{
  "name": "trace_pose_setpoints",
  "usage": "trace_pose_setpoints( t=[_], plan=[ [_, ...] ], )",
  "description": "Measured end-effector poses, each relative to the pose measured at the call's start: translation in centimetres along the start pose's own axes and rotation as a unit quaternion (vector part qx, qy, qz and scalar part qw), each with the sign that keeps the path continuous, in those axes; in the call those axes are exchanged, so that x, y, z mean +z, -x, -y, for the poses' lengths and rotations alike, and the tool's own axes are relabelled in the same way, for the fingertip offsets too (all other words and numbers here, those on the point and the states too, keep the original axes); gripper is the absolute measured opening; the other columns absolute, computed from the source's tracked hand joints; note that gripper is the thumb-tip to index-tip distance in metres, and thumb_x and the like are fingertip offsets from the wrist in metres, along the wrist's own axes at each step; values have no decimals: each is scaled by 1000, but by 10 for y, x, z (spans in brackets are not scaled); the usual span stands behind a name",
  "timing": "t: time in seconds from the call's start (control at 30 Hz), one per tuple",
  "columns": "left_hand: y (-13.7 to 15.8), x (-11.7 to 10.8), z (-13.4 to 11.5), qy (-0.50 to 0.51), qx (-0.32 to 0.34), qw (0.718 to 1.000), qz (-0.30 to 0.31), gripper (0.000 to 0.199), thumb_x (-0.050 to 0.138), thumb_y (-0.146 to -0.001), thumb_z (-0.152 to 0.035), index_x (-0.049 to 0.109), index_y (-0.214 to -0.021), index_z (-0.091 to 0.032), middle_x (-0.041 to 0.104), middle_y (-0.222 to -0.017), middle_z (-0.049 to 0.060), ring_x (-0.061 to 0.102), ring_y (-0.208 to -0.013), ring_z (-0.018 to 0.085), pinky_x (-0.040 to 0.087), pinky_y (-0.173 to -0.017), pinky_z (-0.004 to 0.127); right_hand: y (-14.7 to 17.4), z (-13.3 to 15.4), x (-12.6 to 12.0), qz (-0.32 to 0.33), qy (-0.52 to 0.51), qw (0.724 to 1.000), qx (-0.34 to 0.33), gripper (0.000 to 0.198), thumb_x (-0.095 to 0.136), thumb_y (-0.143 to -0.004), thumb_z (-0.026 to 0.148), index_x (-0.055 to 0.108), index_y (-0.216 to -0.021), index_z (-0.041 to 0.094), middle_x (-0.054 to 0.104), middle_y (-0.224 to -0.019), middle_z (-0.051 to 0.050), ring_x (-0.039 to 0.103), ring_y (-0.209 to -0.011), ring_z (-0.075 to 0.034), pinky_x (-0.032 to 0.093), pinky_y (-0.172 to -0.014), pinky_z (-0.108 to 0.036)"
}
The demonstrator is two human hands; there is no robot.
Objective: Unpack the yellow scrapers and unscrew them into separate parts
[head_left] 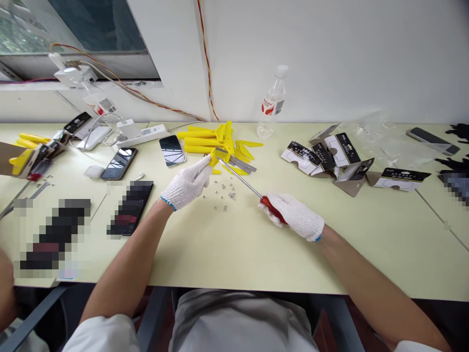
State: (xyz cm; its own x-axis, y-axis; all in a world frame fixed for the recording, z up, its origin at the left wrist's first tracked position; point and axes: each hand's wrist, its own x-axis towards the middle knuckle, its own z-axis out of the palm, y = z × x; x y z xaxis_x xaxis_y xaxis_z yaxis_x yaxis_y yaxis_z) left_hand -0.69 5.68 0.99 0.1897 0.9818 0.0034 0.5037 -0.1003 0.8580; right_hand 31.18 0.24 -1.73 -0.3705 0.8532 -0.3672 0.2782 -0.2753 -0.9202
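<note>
My left hand (186,186), in a white knit glove, pinches a small yellow plastic piece (214,157). My right hand (296,212), gloved alike, is wrapped around the red handle of a screwdriver (244,182). Its shaft slants up to the left, and its tip is at the yellow piece; whether it sits in a screw I cannot tell. Several small screws (231,195) lie scattered on the table below the tip. Just behind my left hand are yellow handles (200,142), more yellow plastic parts (246,150) and flat grey metal blades (244,165).
Opened black-and-white card boxes (342,149) and clear plastic film (381,134) lie at the right. A water bottle (271,105) stands by the wall. Phones (172,150), a power strip (154,133) and cables are left. Another person's arm (5,288) shows at the left edge.
</note>
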Motion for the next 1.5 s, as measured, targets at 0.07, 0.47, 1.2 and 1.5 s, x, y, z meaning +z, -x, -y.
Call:
trace_pose_setpoints(
  t=[0.07, 0.47, 1.2, 1.5],
  plan=[
    [0, -1, -1, -4, 1, 1000, -2, 53, 53, -116, -65, 72, -128, -17, 68, -73, 2, 45, -56, 11, 39, -51, 29, -2, -2, 0, 7, -20, 1000, 0, 71, 59, -96, 92, 64, -93, 21, 55, -67, 1, 47, -58, -15, 37, -57, -31],
    [0, -1, -1, 8, 0, 1000, -3, 39, 57, -118, -53, 70, -122, -16, 66, -73, -1, 45, -57, 9, 38, -51, 25, -2, -7, -2, 0, -70, 998, 3, 74, 64, -98, 92, 68, -96, 19, 59, -75, -1, 42, -56, -11, 31, -53, -28],
    [-1, -4, 3, 39, -3, 999, 1, 38, 64, -113, -52, 72, -126, -17, 66, -74, -2, 48, -50, 9, 45, -51, 24, -8, -9, -5, -180, 148, 966, -113, 42, 80, -84, 58, 53, -89, 27, 63, -85, 0, 58, -76, -20, 47, -73, -36],
    [-5, -7, 14, 116, -11, 993, 36, 53, 66, -111, -64, 64, -140, -20, 74, -89, 2, 58, -50, 11, 53, -53, 27, -20, -19, -39, -289, 306, 905, -57, 22, 77, -96, 42, 64, -92, 25, 77, -93, -8, 70, -85, -28, 51, -80, -39]
  ],
)
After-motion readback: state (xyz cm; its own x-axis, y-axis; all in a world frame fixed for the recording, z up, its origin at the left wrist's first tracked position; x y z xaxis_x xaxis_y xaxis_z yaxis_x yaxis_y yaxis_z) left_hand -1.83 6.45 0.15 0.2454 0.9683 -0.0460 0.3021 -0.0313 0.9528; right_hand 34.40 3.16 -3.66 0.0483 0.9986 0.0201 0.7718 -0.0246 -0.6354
